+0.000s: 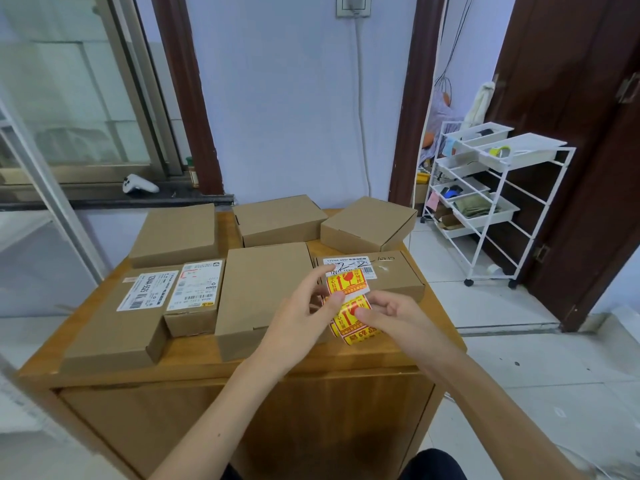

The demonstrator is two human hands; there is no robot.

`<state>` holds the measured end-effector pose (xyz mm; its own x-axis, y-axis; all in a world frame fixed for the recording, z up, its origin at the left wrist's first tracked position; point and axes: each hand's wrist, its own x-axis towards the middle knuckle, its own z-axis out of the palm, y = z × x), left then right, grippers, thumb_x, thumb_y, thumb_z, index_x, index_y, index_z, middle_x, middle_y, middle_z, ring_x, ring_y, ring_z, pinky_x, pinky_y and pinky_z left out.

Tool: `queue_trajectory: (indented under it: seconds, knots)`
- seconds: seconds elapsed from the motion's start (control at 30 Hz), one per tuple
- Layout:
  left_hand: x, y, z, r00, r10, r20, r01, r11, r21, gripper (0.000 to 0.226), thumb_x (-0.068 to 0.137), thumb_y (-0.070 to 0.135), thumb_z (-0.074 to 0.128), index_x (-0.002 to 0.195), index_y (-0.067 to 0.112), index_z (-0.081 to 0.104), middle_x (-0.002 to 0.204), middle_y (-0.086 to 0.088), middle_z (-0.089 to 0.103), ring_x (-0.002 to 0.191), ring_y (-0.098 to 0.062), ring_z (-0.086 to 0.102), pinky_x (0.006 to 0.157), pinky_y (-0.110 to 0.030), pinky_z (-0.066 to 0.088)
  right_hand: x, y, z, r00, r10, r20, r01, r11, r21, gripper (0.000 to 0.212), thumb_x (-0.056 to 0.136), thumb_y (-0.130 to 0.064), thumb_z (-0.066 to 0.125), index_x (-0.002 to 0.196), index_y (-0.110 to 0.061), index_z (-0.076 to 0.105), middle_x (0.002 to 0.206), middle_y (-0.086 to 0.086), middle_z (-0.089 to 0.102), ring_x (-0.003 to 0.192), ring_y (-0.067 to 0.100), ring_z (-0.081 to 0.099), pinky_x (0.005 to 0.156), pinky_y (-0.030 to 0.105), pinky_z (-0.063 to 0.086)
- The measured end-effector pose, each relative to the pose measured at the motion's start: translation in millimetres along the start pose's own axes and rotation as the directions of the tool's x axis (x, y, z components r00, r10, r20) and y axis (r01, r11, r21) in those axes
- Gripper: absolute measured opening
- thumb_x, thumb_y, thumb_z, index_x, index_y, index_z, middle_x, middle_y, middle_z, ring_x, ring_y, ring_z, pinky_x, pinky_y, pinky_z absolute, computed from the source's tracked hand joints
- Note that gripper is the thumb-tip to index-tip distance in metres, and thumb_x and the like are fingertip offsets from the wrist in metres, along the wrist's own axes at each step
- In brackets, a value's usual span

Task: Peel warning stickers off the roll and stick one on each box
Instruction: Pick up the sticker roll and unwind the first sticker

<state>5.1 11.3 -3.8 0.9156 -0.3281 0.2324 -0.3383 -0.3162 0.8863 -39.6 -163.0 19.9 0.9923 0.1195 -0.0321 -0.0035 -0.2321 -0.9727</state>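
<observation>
Several brown cardboard boxes lie on a wooden cabinet top (104, 327). Both hands hold a roll of yellow-and-red warning stickers (349, 323) above the front right box (398, 275). My left hand (304, 313) pinches the loose end of the strip, where one sticker (348, 280) stands up from the roll. My right hand (391, 317) grips the roll from the right. The middle front box (263, 285) has a plain lid. Two boxes at the front left (138, 306) (195, 296) carry white shipping labels. No warning sticker shows on any box.
Three plain boxes stand in the back row (176, 233) (277, 218) (367, 223). A white wire trolley (491, 199) with trays stands on the tiled floor to the right, beside a dark door. A white game controller (138, 185) lies on the window sill at the left.
</observation>
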Motion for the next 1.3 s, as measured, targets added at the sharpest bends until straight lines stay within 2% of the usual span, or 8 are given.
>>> queue_trajectory:
  seconds: [0.1,0.23,0.4,0.5,0.6,0.73,0.93,1.3]
  knots:
    - [-2,-2,-1,0.998,0.056,-0.039,-0.048,0.982,0.182,0.049,0.090,0.047,0.056,0.136,0.045,0.038,0.128,0.030,0.043,0.115,0.006,0.047,0.091,-0.015,0.043,3,3,2,0.998,0.026,-0.059,-0.026,1.000,-0.009,0.021,0.094,-0.023,0.055,0.112,-0.023,0.066,0.096,-0.008,0.076,0.088,0.001,0.070,0.084,0.022,0.052]
    - [-5,-8,-2,0.991,0.136,0.005,-0.132,0.953,0.274,0.039,0.090,0.040,0.061,0.127,0.042,0.050,0.133,0.027,0.041,0.126,0.005,0.037,0.103,-0.023,0.039,4,5,4,0.993,0.058,-0.101,-0.050,0.996,0.075,0.019,0.095,-0.021,0.053,0.108,-0.025,0.067,0.089,-0.009,0.075,0.079,-0.002,0.068,0.069,0.013,0.045]
    - [-9,-9,2,0.983,0.176,-0.059,-0.148,0.936,0.320,0.031,0.088,0.044,0.060,0.117,0.048,0.049,0.126,0.027,0.049,0.121,0.005,0.043,0.103,-0.024,0.042,4,4,8,0.995,0.027,-0.101,-0.013,0.991,0.134,0.018,0.090,-0.027,0.061,0.106,-0.028,0.068,0.095,-0.005,0.076,0.086,0.005,0.069,0.073,0.019,0.048]
    - [-9,-7,1,0.984,0.169,-0.056,-0.142,0.935,0.326,0.035,0.086,0.046,0.063,0.119,0.044,0.052,0.134,0.023,0.049,0.125,0.003,0.042,0.105,-0.025,0.041,5,2,9,0.990,0.001,-0.140,0.018,0.990,0.136,0.017,0.090,-0.025,0.061,0.104,-0.031,0.066,0.094,-0.008,0.076,0.080,-0.002,0.069,0.064,0.012,0.048]
    - [-10,-9,-2,0.978,0.205,-0.024,-0.183,0.916,0.358,0.039,0.085,0.042,0.065,0.124,0.038,0.057,0.141,0.020,0.045,0.130,0.002,0.039,0.105,-0.026,0.041,6,3,8,0.987,0.013,-0.161,0.012,0.988,0.152,0.018,0.090,-0.025,0.060,0.107,-0.031,0.066,0.091,-0.008,0.076,0.078,-0.002,0.068,0.067,0.016,0.045]
    - [-8,-9,-3,0.971,0.238,-0.026,-0.208,0.893,0.399,0.037,0.086,0.040,0.065,0.122,0.035,0.062,0.128,0.023,0.047,0.123,0.005,0.039,0.099,-0.016,0.040,7,6,9,0.985,0.032,-0.172,0.000,0.983,0.185,0.016,0.092,-0.023,0.059,0.104,-0.028,0.068,0.084,-0.009,0.077,0.071,-0.002,0.068,0.066,0.018,0.045]
    - [-7,-9,-4,0.978,0.209,-0.008,-0.191,0.906,0.377,0.035,0.085,0.041,0.066,0.120,0.034,0.064,0.118,0.028,0.049,0.120,0.008,0.040,0.089,-0.005,0.035,8,8,8,0.982,0.022,-0.190,0.011,0.985,0.170,0.015,0.092,-0.019,0.058,0.097,-0.030,0.067,0.077,-0.011,0.075,0.064,-0.006,0.067,0.052,0.006,0.045]
    - [-8,-14,-7,0.975,0.219,0.027,-0.208,0.870,0.448,0.033,0.088,0.041,0.062,0.120,0.033,0.063,0.123,0.023,0.053,0.117,0.004,0.044,0.092,-0.007,0.034,15,14,10,0.986,-0.018,-0.163,0.034,0.995,0.092,0.018,0.091,-0.016,0.059,0.094,-0.031,0.069,0.083,-0.010,0.076,0.074,0.000,0.070,0.060,0.011,0.050]
